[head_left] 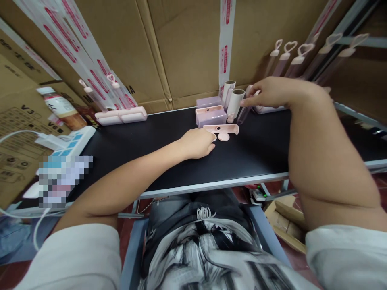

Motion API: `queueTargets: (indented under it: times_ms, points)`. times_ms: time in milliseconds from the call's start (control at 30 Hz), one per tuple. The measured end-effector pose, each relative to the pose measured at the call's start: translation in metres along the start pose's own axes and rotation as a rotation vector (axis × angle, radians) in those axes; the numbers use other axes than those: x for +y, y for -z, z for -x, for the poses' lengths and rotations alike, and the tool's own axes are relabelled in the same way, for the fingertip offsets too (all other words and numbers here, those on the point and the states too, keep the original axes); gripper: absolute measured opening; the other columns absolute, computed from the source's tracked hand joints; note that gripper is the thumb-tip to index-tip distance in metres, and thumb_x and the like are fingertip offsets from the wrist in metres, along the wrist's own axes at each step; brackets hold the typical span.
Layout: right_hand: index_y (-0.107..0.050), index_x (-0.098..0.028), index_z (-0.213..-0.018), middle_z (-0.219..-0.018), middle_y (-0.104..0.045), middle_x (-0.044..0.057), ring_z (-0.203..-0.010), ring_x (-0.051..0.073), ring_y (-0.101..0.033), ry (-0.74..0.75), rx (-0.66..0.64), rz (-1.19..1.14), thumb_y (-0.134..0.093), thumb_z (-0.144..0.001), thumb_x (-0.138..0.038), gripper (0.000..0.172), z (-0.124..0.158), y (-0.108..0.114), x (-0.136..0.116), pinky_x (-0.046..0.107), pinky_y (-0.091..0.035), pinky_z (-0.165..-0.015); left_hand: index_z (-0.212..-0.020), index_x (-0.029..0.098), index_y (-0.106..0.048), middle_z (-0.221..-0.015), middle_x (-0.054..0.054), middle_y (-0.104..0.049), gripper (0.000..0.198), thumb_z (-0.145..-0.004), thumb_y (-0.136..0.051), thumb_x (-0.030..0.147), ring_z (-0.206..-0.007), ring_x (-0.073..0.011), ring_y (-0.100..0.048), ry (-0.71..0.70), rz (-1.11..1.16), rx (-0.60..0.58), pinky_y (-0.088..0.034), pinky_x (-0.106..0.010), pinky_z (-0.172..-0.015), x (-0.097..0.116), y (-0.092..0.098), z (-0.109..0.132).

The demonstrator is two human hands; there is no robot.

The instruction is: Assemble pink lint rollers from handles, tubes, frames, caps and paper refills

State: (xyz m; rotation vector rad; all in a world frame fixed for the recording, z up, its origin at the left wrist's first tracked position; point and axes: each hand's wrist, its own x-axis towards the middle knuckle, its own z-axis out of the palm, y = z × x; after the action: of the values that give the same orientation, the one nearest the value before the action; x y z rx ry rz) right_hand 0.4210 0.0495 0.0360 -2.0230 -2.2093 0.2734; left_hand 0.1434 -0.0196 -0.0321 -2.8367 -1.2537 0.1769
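Note:
My left hand (198,143) rests low over the black tabletop, fingers bent together, their tips by a pale pink disc partly covered by the hand. Beside it lies another flat pink disc (223,137). Just behind is a long pink shell piece (227,129) with a dark round spot. My right hand (270,92) reaches in from the right, fingers closed around the upper part of a leaning translucent purple tube (243,114). Its fingertips are close to a white cylinder (236,102) with an open top; any contact is unclear. A second white cylinder (229,89) stands behind.
Translucent purple boxes (211,119) stand behind the left hand. Tubes with pink heart-shaped loops (298,60) stand at the right; a similar holder (122,117) is at the left. A bottle (62,106) and power strip (72,141) are far left. Cardboard (184,52) walls the back.

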Motion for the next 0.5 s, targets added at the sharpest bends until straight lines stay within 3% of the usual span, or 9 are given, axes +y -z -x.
queueTargets:
  times_ms: [233, 333, 433, 500]
  points:
    - [-0.08, -0.017, -0.094, -0.077, -0.072, 0.002, -0.075, 0.016, -0.055, 0.015, 0.012, 0.0, -0.083, -0.099, -0.031, 0.015, -0.007, -0.008, -0.001, 0.036, -0.04, -0.079, -0.146, 0.02, -0.076, -0.125, -0.016, -0.087, 0.04, -0.113, -0.059, 0.036, -0.112, -0.0381, -0.085, -0.003, 0.007, -0.095, -0.058, -0.044, -0.081, 0.0, 0.006, 0.022]
    - [-0.079, -0.017, -0.084, -0.075, -0.07, 0.004, -0.074, 0.017, -0.054, -0.007, 0.051, -0.016, -0.084, -0.097, -0.027, 0.017, 0.003, -0.003, -0.005, 0.037, -0.04, -0.078, -0.148, 0.021, -0.074, -0.125, -0.016, -0.086, 0.042, -0.113, -0.058, 0.035, -0.112, -0.0378, -0.084, -0.015, 0.039, -0.108, -0.057, -0.043, -0.079, 0.0, 0.004, 0.03]
    - [-0.075, -0.016, -0.077, -0.069, -0.064, 0.003, -0.071, 0.015, -0.049, -0.05, 0.246, -0.116, -0.085, -0.095, -0.031, 0.025, 0.019, 0.006, -0.012, 0.039, -0.038, -0.074, -0.144, 0.021, -0.076, -0.114, -0.011, -0.087, 0.039, -0.112, -0.06, 0.035, -0.105, -0.0341, -0.084, -0.025, 0.129, -0.025, -0.057, -0.041, -0.08, -0.005, -0.002, 0.036]
    - [-0.07, -0.017, -0.075, -0.061, -0.054, -0.001, -0.064, 0.013, -0.043, -0.027, 0.381, -0.366, -0.081, -0.097, -0.027, 0.026, 0.029, 0.007, -0.02, 0.039, -0.035, -0.069, -0.149, 0.023, -0.074, -0.105, -0.007, -0.086, 0.041, -0.111, -0.063, 0.033, -0.098, -0.0297, -0.083, -0.003, 0.233, 0.127, -0.059, -0.04, -0.084, -0.012, -0.007, 0.036]
